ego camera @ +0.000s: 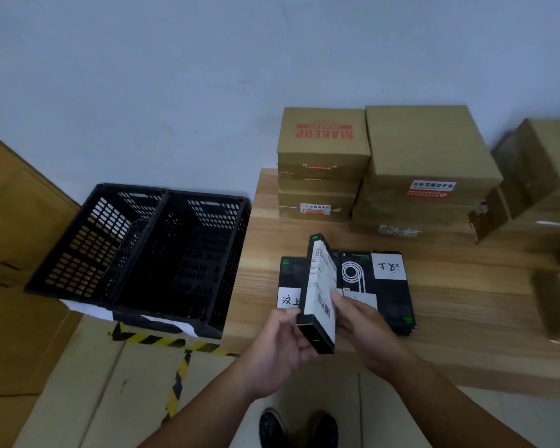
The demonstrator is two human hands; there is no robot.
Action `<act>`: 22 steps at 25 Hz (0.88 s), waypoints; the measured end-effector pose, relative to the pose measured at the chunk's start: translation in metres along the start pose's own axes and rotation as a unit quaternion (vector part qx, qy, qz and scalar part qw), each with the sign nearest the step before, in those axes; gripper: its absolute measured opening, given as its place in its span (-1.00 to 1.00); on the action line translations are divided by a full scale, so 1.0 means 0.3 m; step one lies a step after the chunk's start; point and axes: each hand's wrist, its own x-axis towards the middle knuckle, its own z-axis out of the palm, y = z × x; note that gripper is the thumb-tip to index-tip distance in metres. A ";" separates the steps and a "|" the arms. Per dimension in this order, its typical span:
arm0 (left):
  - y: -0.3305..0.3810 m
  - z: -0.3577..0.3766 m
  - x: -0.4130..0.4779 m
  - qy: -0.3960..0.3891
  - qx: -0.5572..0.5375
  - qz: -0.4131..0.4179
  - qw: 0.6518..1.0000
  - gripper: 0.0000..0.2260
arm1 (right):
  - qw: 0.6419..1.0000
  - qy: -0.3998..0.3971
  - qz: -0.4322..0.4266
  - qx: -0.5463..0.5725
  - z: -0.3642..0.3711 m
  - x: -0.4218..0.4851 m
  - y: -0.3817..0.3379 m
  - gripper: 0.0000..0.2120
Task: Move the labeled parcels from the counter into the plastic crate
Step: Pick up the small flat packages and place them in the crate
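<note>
The plastic crate (78,253) sits well left of the fingers, off the counter (466,318). The left hand (278,347) curls round the near end of a labelled parcel (320,286), which is held on edge above the counter. The right hand (366,337) grips its labelled face, thumb hidden. Just beyond the fingertips lie two flat parcels (388,286), partly covered and their print hard to read.

With the upright parcel (320,295) as the dial's centre, the left hand (278,347) grips its near end at seven o'clock and the right hand (366,331) holds its side at four. On the counter (466,334) behind it lie the left flat parcel (288,279) at eleven and the right flat parcel (385,286) at two. Stacked cartons (427,163) sit at the counter's back, from twelve to two. The plastic crates (162,205) stand side by side off the counter's left edge, at ten.
</note>
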 end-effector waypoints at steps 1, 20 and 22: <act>0.001 0.008 -0.019 -0.029 -0.027 -0.001 0.999 -0.44 | 1.000 -0.012 -0.011 0.026 -0.001 -0.014 -0.007 -0.66; -0.095 -0.119 -0.245 0.218 0.209 0.184 0.935 -0.84 | 0.978 0.106 -0.170 -0.062 0.106 -0.113 0.113 -0.60; -0.100 -0.156 -0.282 0.241 0.219 0.183 0.928 -0.86 | 0.978 0.092 -0.174 -0.073 0.144 -0.116 0.129 -0.61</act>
